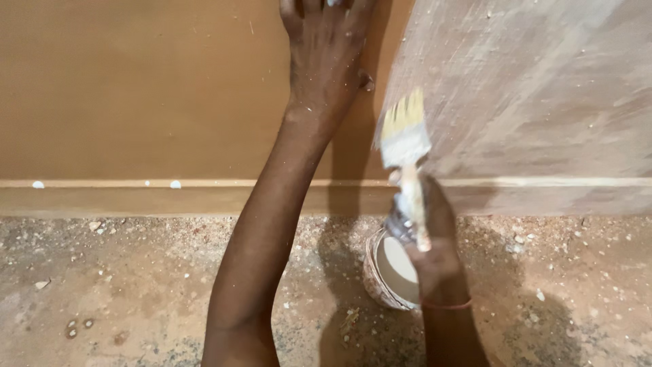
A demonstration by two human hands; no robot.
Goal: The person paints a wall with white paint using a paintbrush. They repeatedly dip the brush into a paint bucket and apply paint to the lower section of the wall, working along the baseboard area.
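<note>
Paint is going on the wall (530,88): the right hand (435,251) is gripping the brush (405,146), its tub (390,272) sitting right under it, while the left hand (326,54) is lying flat higher up, bracing.

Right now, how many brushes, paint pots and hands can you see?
Brushes: 1, the brush held in the right hand
Paint pots: 1, the paint pot on the floor
Hands: 2, the right one and the left hand pressed flat on the brown wall
Total: 4
</note>
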